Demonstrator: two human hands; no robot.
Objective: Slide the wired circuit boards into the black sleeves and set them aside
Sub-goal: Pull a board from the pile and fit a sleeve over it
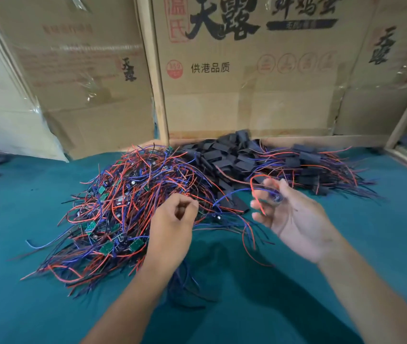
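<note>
I see open green table [383, 219] right and near; the wire tangle [123, 207] blocks left-centre, black sleeves [227, 157] behind, cardboard boxes [247, 100] wall the back.

Soft, even daylight, perhaps from above, casts a broad dark shadow on the green cloth [346, 244] beneath the forearms, while motion blur smears the whole wide-angle frame and straight edges bow outward.
</note>
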